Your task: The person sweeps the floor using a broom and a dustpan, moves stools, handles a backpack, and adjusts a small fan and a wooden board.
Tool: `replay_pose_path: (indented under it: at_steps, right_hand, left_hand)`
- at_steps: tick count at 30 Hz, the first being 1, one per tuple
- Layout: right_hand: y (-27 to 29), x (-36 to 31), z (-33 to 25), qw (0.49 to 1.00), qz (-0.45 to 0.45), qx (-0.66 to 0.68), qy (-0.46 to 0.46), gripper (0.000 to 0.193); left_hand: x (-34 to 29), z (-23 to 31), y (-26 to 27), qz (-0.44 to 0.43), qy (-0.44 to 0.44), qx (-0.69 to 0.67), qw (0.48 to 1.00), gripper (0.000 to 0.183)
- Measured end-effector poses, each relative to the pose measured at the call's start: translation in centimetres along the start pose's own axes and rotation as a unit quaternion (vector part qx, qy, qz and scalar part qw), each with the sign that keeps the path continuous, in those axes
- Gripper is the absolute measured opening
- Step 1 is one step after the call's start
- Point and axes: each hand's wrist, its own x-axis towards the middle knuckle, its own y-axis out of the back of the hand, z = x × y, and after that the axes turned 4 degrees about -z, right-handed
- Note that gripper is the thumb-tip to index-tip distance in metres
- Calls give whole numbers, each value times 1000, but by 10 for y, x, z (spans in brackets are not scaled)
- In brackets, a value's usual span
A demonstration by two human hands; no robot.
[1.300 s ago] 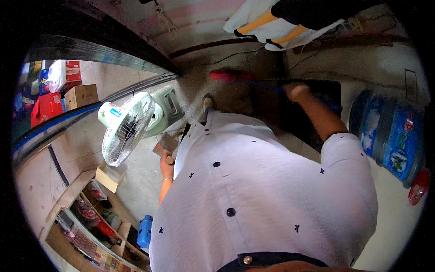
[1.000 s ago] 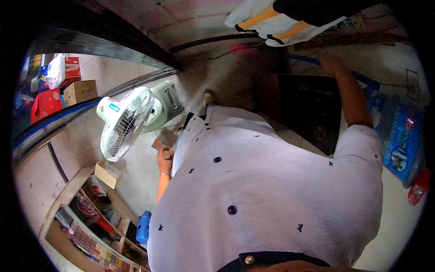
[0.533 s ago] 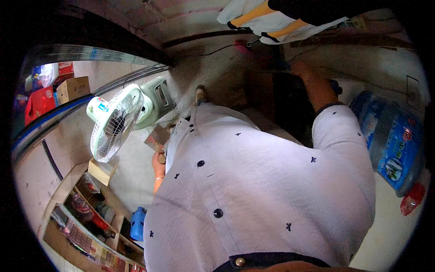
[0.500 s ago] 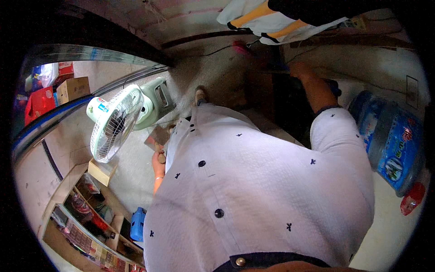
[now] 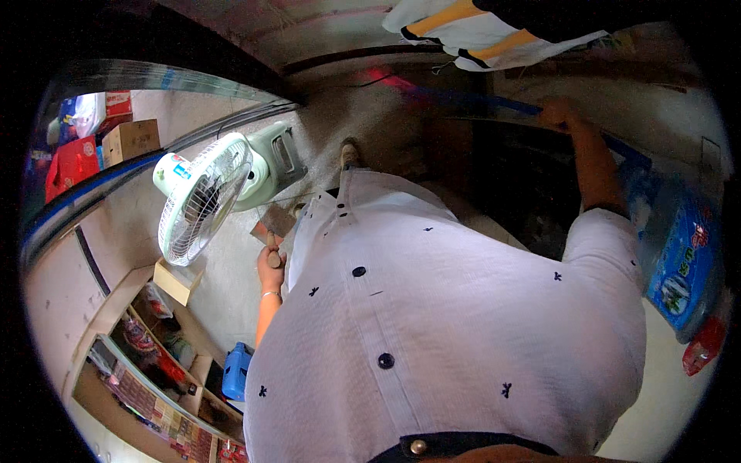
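Note:
My left hand (image 5: 270, 270) is closed round the wooden handle of a cleaver (image 5: 272, 225). Its broad, rectangular blade hangs low beside my white shirt, above the grey floor. On the far right, my right arm reaches out into a dim area. The right hand (image 5: 554, 114) looks closed on a long blue pole (image 5: 494, 101), which slants across in front of me and is smeared by motion. A blurred pink patch (image 5: 390, 79) shows near the pole's far left end; I cannot tell what it is.
A pale green fan (image 5: 207, 197) stands to the left, near a small open box (image 5: 179, 279). Shelves with goods (image 5: 147, 363) and a blue container (image 5: 236, 372) lie at lower left. Large blue-labelled water bottles (image 5: 679, 266) are on the right. White-and-yellow cloth (image 5: 494, 38) hangs overhead.
My right hand has moved to the right, and more of the blue pole shows. The pink patch has shifted left. My left hand and the cleaver come further into view.

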Motion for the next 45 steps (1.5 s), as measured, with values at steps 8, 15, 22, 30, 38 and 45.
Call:
replay_pose_path:
  at_steps: [8, 15, 22, 30, 38, 45]
  right_hand:
    - [46, 45, 31, 988, 39, -94, -112, 26]
    - [95, 59, 55, 982, 71, -72, -157, 23]
    - [53, 110, 23, 988, 47, -68, -131, 20]
    - [-45, 118, -39, 995, 19, -86, -40, 18]
    - [-92, 68, -116, 972, 109, -166, 128, 13]
    - [-98, 5, -145, 971, 79, -158, 161, 16]
  left_hand:
    - [-9, 6, -6, -13, -21, -32, 999, 26]
    - [-11, 15, 2, -18, -3, 40, 999, 24]
    - [-16, -2, 7, -28, 22, -90, 995, 23]
    - [-9, 43, -6, -13, -62, 32, 997, 15]
    - [18, 41, -4, -16, -60, -11, 998, 19]
    - [18, 56, 4, 1, -48, -31, 998, 19]
